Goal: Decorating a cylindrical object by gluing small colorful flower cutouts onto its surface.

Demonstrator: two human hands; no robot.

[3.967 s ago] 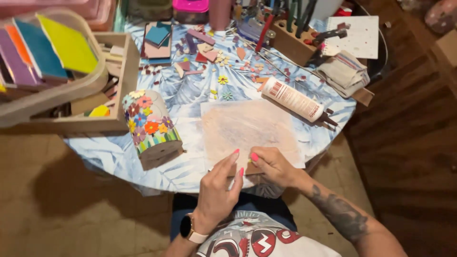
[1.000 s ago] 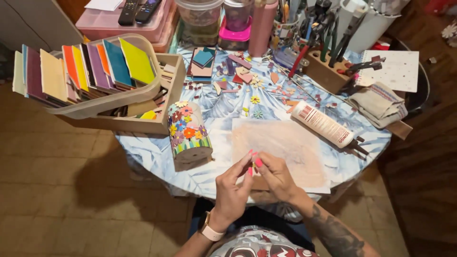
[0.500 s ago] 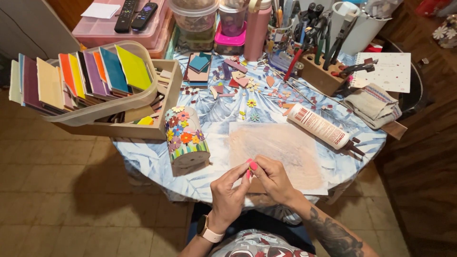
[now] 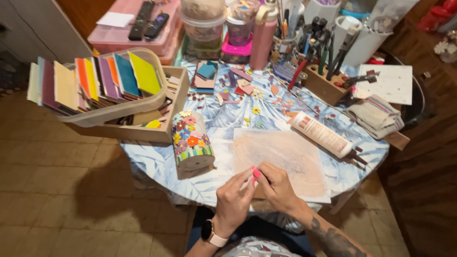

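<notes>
While the person sits at the low edge of the frame, both hands meet just below the centre, over the near rim of a round table (image 4: 157, 164) covered in a pale blue leaf-print cloth. The left hand (image 4: 234, 199), with a watch on its wrist, and the right hand (image 4: 276, 188) press their fingertips together, pinching something small and pale between them; what it is cannot be made out. The hands hover over the near edge of a stained sheet of paper (image 4: 285, 159). Just left of them, a cylinder covered in colourful flower mosaic (image 4: 192, 143) lies on its side. To the right of centre, a white glue bottle (image 4: 321, 134) rests diagonally. In the upper left, a rack of coloured tiles (image 4: 95, 83) sits on a wooden tray (image 4: 178, 102). Small tile pieces (image 4: 243, 83) are scattered across the upper centre, and a wooden block of tools (image 4: 323, 81) stands at upper right.
</notes>
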